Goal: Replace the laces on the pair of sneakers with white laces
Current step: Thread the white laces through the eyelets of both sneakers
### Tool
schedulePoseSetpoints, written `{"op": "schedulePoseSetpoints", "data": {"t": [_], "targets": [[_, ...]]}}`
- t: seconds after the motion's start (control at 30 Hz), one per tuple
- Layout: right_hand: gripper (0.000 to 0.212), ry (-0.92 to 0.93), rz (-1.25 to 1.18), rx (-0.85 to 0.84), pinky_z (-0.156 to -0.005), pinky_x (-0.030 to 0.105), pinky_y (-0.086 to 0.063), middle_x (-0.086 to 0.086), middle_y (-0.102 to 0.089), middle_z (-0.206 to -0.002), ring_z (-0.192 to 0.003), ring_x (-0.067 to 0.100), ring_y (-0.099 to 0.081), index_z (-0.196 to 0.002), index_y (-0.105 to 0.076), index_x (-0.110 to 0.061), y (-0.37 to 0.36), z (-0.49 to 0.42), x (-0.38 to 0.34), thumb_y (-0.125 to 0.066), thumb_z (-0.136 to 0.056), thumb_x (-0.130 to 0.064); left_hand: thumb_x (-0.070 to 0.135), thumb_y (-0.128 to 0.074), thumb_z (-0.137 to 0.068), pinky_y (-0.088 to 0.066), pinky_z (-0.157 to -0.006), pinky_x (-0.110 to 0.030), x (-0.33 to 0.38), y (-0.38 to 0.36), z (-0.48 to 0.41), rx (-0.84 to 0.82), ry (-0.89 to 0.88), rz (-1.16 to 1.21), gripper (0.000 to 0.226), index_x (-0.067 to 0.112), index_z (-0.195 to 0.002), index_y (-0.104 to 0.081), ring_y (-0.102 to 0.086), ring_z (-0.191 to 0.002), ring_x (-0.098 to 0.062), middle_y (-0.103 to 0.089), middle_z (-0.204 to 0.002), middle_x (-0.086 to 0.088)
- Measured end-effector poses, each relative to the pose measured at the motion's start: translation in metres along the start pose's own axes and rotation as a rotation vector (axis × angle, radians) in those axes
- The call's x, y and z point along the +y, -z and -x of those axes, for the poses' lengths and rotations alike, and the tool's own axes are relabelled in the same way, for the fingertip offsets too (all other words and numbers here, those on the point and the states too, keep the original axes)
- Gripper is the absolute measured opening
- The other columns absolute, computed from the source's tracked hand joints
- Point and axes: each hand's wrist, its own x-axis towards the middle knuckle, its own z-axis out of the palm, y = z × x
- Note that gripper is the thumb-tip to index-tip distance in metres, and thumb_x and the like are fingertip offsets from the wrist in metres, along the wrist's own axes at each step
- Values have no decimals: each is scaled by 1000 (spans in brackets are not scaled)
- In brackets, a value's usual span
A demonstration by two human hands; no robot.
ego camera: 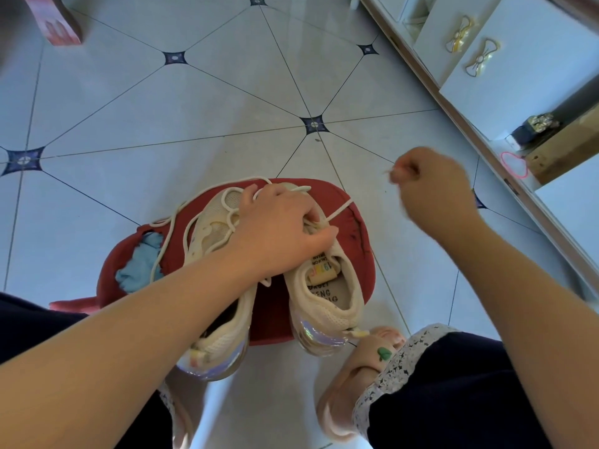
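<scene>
Two cream sneakers stand on a red stool (353, 234). The right sneaker (327, 293) shows its open collar and tongue label. The left sneaker (214, 231) lies partly under my left forearm. My left hand (282, 228) presses down on the right sneaker's lacing area, thumb beside the tongue. A white lace (340, 210) runs taut from under that hand up to my right hand (431, 186), which pinches its tip in a curled fist above the floor. A loose cream lace (171, 228) loops over the left sneaker's toe and the stool.
A light blue cloth (139, 267) lies on the stool's left side. White cabinet drawers with bow handles (470, 50) stand at the right. A pink band (513, 165) lies by the cabinet. My slippered foot (363, 361) rests on the tiled floor (194, 118).
</scene>
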Motion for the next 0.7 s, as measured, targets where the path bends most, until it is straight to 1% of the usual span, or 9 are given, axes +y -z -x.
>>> {"op": "schedulePoseSetpoints", "data": {"t": [0.07, 0.13, 0.17, 0.23, 0.4, 0.5, 0.57, 0.63, 0.7], "targets": [[12, -43, -134, -281, -75, 33, -47, 5, -63, -88, -78, 18, -57, -92, -61, -13, -15, 10, -9, -53, -91, -22, 59, -45, -72, -11, -109, -44, 1, 0, 0, -2, 7, 13, 32, 33, -84, -60, -39, -108, -9, -48, -84, 22], [12, -78, -236, -485, -71, 29, -47, 2, -63, -83, -77, 15, -58, -86, -63, -16, -27, 20, -17, -58, -89, -27, 60, -44, -73, -11, -109, -44, 1, 0, 0, 6, 3, 3, 33, 34, -87, -60, -40, -110, -11, -48, -87, 19], [15, -88, -277, -517, -66, 25, -45, 1, -61, -78, -71, 12, -55, -83, -64, -14, -32, 23, -19, -60, -87, -28, 60, -43, -73, -12, -108, -45, 1, -1, 0, 10, 0, -6, 34, 34, -88, -60, -40, -111, -12, -48, -88, 18], [21, -109, -336, -484, -63, 26, -42, 3, -57, -72, -65, 12, -50, -82, -64, -4, -41, 27, -20, -63, -85, -24, 58, -43, -74, -13, -108, -45, 1, -1, 0, 19, 0, -16, 31, 34, -87, -59, -41, -111, -13, -47, -87, 17], [22, -108, -283, -242, -58, 28, -41, 4, -55, -62, -56, 14, -47, -67, -62, -6, -43, 23, -20, -65, -83, -22, 58, -44, -73, -13, -109, -46, 0, -2, 0, 40, -29, -44, 31, 33, -83, -60, -40, -111, -11, -43, -83, 21], [17, -252, -438, -3, -53, 21, -40, 5, -54, -60, -50, 9, -47, -83, -67, -1, -22, 6, -11, -61, -85, -17, 58, -43, -72, -9, -109, -44, -1, -1, 0, 24, -30, -19, 34, 31, -83, -61, -39, -115, -11, -45, -84, 22], [17, -328, -526, 143, -55, 22, -40, 2, -56, -66, -56, 9, -47, -90, -68, -4, -8, -3, -4, -60, -86, -18, 60, -39, -71, -7, -111, -45, -1, -1, 0, -1, -29, -14, 38, 31, -85, -61, -37, -120, -12, -50, -90, 21], [17, -320, -506, 87, -57, 23, -39, 3, -56, -71, -60, 11, -46, -88, -66, -3, -6, -2, -2, -58, -88, -18, 59, -39, -72, -7, -111, -45, -2, -1, 0, -16, -17, -4, 37, 31, -85, -60, -35, -123, -13, -54, -96, 20], [13, -283, -467, -169, -54, 20, -37, -2, -57, -70, -58, 8, -46, -78, -64, -12, -16, 8, -7, -58, -88, -17, 56, -44, -76, -10, -110, -45, -2, -1, 1, -15, -9, 6, 31, 31, -85, -60, -36, -121, -14, -55, -98, 18]]}}
